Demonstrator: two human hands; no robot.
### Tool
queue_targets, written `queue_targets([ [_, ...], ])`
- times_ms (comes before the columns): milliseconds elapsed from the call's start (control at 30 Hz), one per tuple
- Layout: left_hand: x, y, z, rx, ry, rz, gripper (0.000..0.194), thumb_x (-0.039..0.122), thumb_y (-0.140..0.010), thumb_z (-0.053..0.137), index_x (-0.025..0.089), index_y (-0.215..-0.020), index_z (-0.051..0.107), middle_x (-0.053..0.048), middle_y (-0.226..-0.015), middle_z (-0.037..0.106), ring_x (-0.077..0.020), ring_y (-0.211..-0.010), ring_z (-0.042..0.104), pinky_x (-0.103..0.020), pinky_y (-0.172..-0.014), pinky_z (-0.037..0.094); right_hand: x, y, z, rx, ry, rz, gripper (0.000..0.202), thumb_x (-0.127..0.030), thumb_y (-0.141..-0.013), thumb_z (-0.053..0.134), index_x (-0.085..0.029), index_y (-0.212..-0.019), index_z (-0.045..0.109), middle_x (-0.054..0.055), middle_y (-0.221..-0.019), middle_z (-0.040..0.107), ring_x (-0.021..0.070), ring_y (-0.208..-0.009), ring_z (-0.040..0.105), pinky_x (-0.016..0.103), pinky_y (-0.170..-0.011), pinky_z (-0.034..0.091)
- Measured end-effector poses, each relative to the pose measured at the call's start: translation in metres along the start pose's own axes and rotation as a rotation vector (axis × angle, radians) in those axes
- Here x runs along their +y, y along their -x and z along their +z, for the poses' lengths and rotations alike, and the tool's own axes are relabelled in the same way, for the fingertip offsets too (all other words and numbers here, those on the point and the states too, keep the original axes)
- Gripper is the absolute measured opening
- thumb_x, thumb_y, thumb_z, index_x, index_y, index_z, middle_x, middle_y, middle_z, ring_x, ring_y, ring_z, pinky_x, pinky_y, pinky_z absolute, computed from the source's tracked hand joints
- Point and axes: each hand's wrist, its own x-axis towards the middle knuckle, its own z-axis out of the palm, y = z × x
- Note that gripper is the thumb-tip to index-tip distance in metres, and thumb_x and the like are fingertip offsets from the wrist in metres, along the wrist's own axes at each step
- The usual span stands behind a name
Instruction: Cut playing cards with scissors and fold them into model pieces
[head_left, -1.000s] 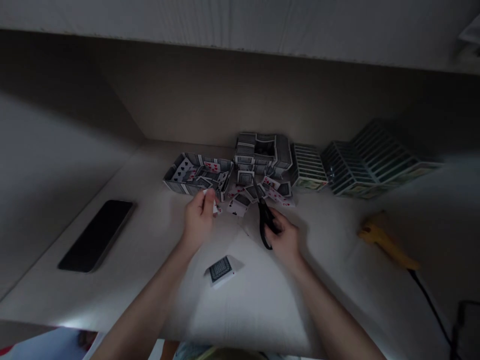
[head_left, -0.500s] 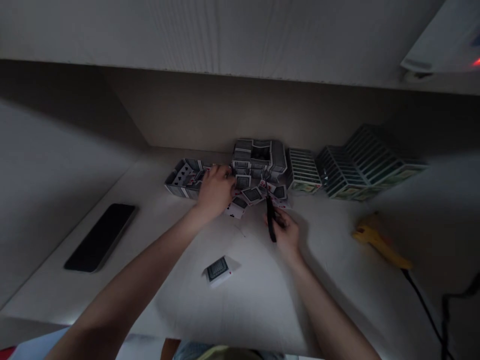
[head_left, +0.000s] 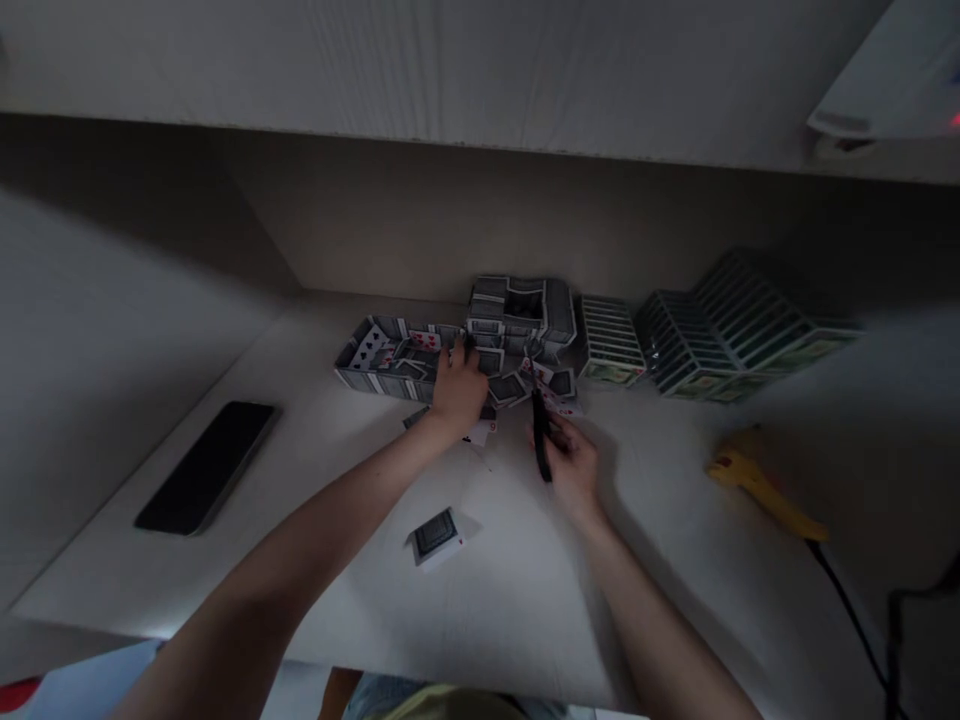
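Observation:
My right hand [head_left: 568, 460] is closed around the dark handles of a pair of scissors [head_left: 541, 440], whose blades point away over loose playing cards [head_left: 561, 384]. Beside the right end of an open box made of playing cards [head_left: 379, 381], my left hand [head_left: 460, 388] reaches down with bent fingers. Whatever its fingertips grip is hidden. More cards [head_left: 480, 430] lie partly under that hand. Behind both hands stands a blocky structure of folded cards [head_left: 521, 310]. One folded card [head_left: 437, 537] rests on the table nearer to me.
A phone [head_left: 206, 467] lies at the left. Striped, stepped card structures [head_left: 611, 340] stand at the back right, against the wall. At the right is a yellow glue gun [head_left: 765, 490] with a black cord. A shelf [head_left: 480, 75] overhangs the back of the table.
My left hand has moved slightly right and nearer to me, uncovering more of the card box. My right hand and the scissors have stayed almost still.

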Motion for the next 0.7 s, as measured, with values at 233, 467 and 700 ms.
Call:
queue_targets([
  [233, -0.014, 0.002, -0.023, 0.016, 0.304, -0.048, 0.017, 0.019, -0.070, 0.056, 0.015, -0.079, 0.070, -0.011, -0.111, 0.060, -0.0269, -0.113, 0.046, -0.039, -0.093, 0.037, -0.004, 0.000, 0.000, -0.028, -0.053, 0.071, 0.046, -0.037, -0.064, 0.062, -0.017, -0.105, 0.061, 0.001, -0.063, 0.063, 0.0138, -0.046, 0.052, 0.023, -0.037, 0.037],
  [467, -0.069, -0.001, -0.050, 0.005, 0.422, -0.245, 0.023, 0.028, -0.077, 0.050, 0.018, -0.090, 0.067, -0.006, -0.084, 0.068, -0.0192, -0.078, 0.062, -0.027, -0.066, 0.044, -0.007, 0.000, 0.000, -0.026, -0.047, 0.097, 0.047, -0.037, -0.063, 0.064, -0.017, -0.105, 0.061, 0.003, -0.068, 0.065, 0.0168, -0.052, 0.057, 0.026, -0.041, 0.042],
  [700, -0.061, 0.036, -0.019, 0.098, 0.228, -0.204, 0.037, 0.041, -0.083, 0.043, 0.014, -0.104, 0.059, -0.012, -0.096, 0.064, -0.0247, -0.091, 0.058, -0.034, -0.076, 0.042, -0.003, -0.001, 0.001, -0.015, -0.063, 0.094, 0.051, -0.040, -0.061, 0.065, -0.014, -0.104, 0.060, 0.001, -0.062, 0.062, 0.0138, -0.045, 0.052, 0.024, -0.039, 0.038],
])
